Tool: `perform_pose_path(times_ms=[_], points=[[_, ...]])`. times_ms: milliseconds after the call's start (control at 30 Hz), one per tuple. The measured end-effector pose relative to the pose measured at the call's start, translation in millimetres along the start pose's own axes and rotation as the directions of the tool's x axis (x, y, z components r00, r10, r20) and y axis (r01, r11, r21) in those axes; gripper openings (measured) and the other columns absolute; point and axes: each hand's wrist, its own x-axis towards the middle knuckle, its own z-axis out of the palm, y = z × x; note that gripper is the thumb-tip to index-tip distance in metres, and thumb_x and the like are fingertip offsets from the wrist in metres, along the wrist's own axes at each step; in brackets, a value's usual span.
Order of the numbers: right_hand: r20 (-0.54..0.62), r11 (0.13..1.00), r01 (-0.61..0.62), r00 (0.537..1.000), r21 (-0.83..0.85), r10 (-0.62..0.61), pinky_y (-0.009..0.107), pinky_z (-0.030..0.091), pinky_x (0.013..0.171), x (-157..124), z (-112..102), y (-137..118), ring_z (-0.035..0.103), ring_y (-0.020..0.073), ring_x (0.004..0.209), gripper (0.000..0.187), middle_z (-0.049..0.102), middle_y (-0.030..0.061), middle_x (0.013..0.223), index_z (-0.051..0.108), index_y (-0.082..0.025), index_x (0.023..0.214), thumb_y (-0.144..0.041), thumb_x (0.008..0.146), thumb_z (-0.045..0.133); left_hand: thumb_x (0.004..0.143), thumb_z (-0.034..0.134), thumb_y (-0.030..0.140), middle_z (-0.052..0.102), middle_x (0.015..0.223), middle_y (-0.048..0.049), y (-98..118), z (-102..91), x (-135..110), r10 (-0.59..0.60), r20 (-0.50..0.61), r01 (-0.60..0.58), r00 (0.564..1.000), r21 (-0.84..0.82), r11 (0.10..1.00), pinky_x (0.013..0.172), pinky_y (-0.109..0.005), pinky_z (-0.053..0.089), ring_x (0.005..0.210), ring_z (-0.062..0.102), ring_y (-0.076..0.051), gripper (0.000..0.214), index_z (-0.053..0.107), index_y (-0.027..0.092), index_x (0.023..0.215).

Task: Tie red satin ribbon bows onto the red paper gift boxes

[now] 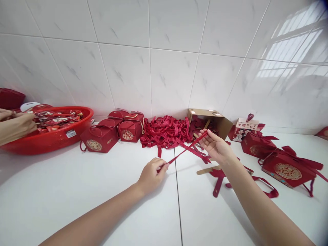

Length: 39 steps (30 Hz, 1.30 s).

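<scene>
At nine o'clock, another person's hand [15, 125] rests at the rim of a red basin [55, 139] filled with red packets. Just right of it, at ten o'clock, closed red gift boxes [101, 137] stand against the wall. The left hand [151, 175], near the centre of the white tiled surface [77, 191], has its grip pinched on the lower end of a red ribbon [186, 150]. The ribbon runs taut up toward two o'clock to the right hand [216, 147], whose grip holds its upper end between the fingertips. Behind them at twelve o'clock lies a ribbon pile [166, 131] beside a tipped cardboard box [214, 118]. At three o'clock sit bow-tied red boxes [289, 171].
</scene>
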Motion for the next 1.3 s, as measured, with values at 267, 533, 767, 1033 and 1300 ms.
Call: perform_pose_path(times_ms=[267,533,767,1033,1300], points=[[-0.119,0.978,0.174,0.98,0.114,-0.16,0.019,0.059,0.068,4,-9,-36,0.068,0.0068,0.066,0.016,0.069,-0.003,0.07,0.064,-0.016,0.083,-0.012,0.091,0.051,0.085,0.047,0.043,0.059,0.055,0.0028,-17,-13.9,18,-0.161,-0.048,0.155,0.986,-0.098,0.983,0.048,-0.022,0.04,0.047,0.052,-0.013,0.031,0.065,0.018,0.077],[-0.148,0.944,0.305,0.947,0.124,-0.286,0.02,0.058,0.074,-7,-12,-65,0.069,0.0068,0.074,0.019,0.07,-0.003,0.075,0.063,-0.017,0.076,-0.01,0.09,0.052,0.078,0.054,0.042,0.074,0.074,-0.0006,-59,-52.3,39,-0.251,-0.186,0.257,0.95,0.011,0.966,0.065,-0.026,0.044,0.064,0.064,-0.019,0.031,0.074,0.023,0.09],[-0.129,0.906,0.413,0.907,0.092,-0.4,0.015,0.058,0.071,-14,-15,-81,0.066,0.004,0.07,0.023,0.068,-0.0054,0.075,0.062,-0.018,0.075,-0.015,0.093,0.048,0.075,0.055,0.045,0.074,0.073,-0.0041,-94,-74.2,42,-0.396,-0.328,0.414,0.858,-0.016,0.91,0.065,-0.029,0.046,0.064,0.067,-0.021,0.032,0.072,0.019,0.083],[0.159,0.956,0.189,0.975,-0.222,-0.156,0.02,0.055,0.054,-50,17,-36,0.065,0.0118,0.062,0.01,0.069,0.0019,0.076,0.069,-0.016,0.079,-0.019,0.072,0.074,0.08,0.051,0.052,0.07,0.105,-0.0113,-31,-49.5,37,-0.229,-0.17,0.198,0.958,-0.181,0.963,0.081,-0.033,0.049,0.096,0.062,-0.025,0.045,0.068,0.015,0.099],[0.527,0.648,0.464,0.842,-0.604,-0.112,0.026,0.047,0.06,-99,43,26,0.055,0.0126,0.061,0.022,0.061,-0.0002,0.061,0.071,-0.019,0.067,-0.039,0.076,0.07,0.086,0.056,0.044,0.058,0.128,-0.0091,65,-31.9,-5,0.295,0.334,-0.028,0.895,-0.619,0.785,0.098,-0.038,0.042,0.116,0.053,-0.024,0.037,0.062,0.021,0.115]])
